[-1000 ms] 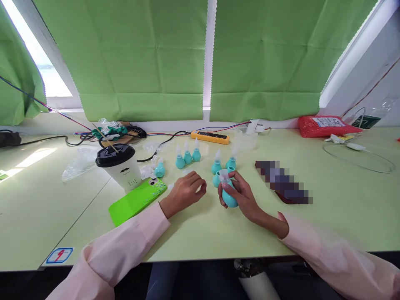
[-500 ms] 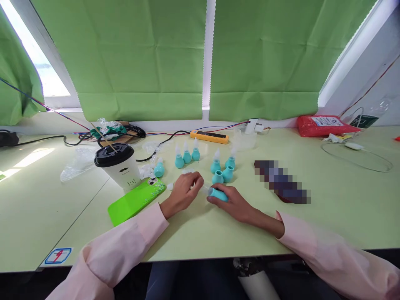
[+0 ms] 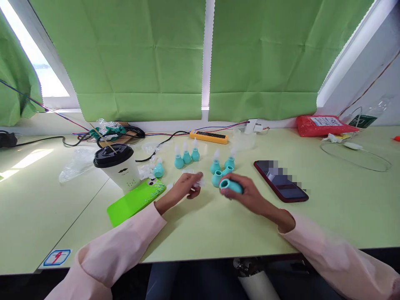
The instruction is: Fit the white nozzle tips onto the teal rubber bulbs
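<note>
In my right hand (image 3: pixel 250 196) is a teal squeeze bulb (image 3: pixel 235 187), my fingers wrapped round it. Its open mouth points left and up, with no tip in it. My left hand (image 3: pixel 183 188) pinches a small translucent plastic nozzle (image 3: pixel 199 183), blurred and partly hidden by the fingers. Just beyond the right hand stand open bulbs (image 3: pixel 216 179) without tips. Behind them are bulbs fitted with clear pointed tips (image 3: pixel 215 166), and a row of others like them (image 3: pixel 186 157) stands farther left. Another tipped bulb (image 3: pixel 158 170) leans near the phone case.
A lidded paper cup (image 3: pixel 125 175) and a green phone case (image 3: pixel 134 204) lie left of my hands. To the right is a dark red phone (image 3: pixel 283 183). Along the back are a yellow power strip (image 3: pixel 209 137), cables, a red package (image 3: pixel 325 126) and clear plastic bags (image 3: pixel 78 164).
My right hand has moved right and up, turning the bulb's mouth into view. The clear nozzle at its mouth is now apart from it, in my left hand's fingers.
</note>
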Tool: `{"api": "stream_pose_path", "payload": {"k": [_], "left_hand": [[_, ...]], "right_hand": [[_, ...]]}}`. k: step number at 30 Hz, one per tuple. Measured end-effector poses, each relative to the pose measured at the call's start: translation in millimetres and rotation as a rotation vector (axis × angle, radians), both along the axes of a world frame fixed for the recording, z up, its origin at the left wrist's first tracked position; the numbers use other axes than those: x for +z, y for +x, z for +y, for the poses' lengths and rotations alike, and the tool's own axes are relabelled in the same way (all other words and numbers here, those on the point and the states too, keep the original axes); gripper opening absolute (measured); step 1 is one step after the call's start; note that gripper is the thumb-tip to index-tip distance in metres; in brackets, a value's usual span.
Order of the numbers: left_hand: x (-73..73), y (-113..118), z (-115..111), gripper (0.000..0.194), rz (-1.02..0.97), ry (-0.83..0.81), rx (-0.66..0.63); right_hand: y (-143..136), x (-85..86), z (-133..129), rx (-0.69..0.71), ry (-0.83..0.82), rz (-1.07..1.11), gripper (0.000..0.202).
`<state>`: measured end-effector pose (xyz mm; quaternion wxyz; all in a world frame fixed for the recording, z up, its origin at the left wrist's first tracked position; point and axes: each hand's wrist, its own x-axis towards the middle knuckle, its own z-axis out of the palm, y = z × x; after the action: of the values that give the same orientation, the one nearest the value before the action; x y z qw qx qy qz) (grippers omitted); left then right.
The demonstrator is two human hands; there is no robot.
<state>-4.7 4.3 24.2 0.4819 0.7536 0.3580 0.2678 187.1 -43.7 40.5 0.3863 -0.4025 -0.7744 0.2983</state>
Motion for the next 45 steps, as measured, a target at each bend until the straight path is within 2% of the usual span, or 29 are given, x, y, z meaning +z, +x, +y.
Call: {"api": "stream_pose_path", "payload": {"k": [3, 4, 6, 7, 9, 12, 16, 19, 22, 25, 27, 30, 34, 37, 41, 45], "left_hand": [[-7.3, 1, -1, 0.026, 0.403, 0.62, 0.155], [-11.3, 1, 0, 0.024, 0.509, 0.747, 0.174], [-18.1, 1, 2, 0.025, 0.636, 0.845, 0.184], [-20.1, 0, 3, 0.025, 0.667, 0.846, 0.185], [-20.7, -2, 5, 0.026, 0.689, 0.826, 0.188], [-17.4, -4, 8, 0.026, 0.702, 0.792, 0.2], [-18.8, -2, 11, 0.03, 0.713, 0.77, 0.2], [-19.9, 0, 12, 0.033, 0.693, 0.788, 0.2], [-12.1, -2, 11, 0.027, 0.655, 0.84, 0.278], [-0.8, -8, 11, 0.024, 0.662, 0.899, 0.353], [3.4, -13, 13, 0.023, 0.715, 0.925, 0.346], [3.2, -19, 15, 0.026, 0.825, 0.926, 0.296], [-1.7, -20, 15, 0.036, 0.912, 0.908, 0.282], [-6.5, -19, 13, 0.042, 0.925, 0.891, 0.254], [-14.5, -19, 15, 0.047, 0.94, 0.867, 0.222], [-15.7, -17, 13, 0.046, 0.907, 0.868, 0.241]], "right_hand": [[22, 9.7, 17, -0.214, 0.147, -0.017, 0.02], [30, 11.2, 24, -0.302, 0.199, -0.062, 0.021], [44, 11.2, 37, -0.498, 0.253, -0.154, 0.025], [50, 10.0, 42, -0.584, 0.232, -0.239, 0.027], [57, 6.1, 50, -0.663, 0.147, -0.418, 0.028], [61, -0.2, 54, -0.611, 0.022, -0.587, 0.027], [61, -6.3, 56, -0.523, -0.024, -0.655, 0.03], [61, -8.9, 58, -0.527, -0.019, -0.687, 0.033], [62, -9.2, 58, -0.57, 0.002, -0.727, 0.032], [61, -7.4, 57, -0.64, 0.037, -0.728, 0.032], [60, -6.4, 56, -0.666, 0.058, -0.713, 0.032], [58, -7.0, 55, -0.676, 0.106, -0.663, 0.034], [59, -10.7, 63, -0.712, 0.233, -0.497, 0.048], [61, -13.4, 74, -0.617, 0.256, -0.48, 0.045], [61, -17.9, 86, -0.448, 0.122, -0.534, 0.042], [58, -25.8, 89, -0.426, 0.071, -0.519, 0.043]]}}
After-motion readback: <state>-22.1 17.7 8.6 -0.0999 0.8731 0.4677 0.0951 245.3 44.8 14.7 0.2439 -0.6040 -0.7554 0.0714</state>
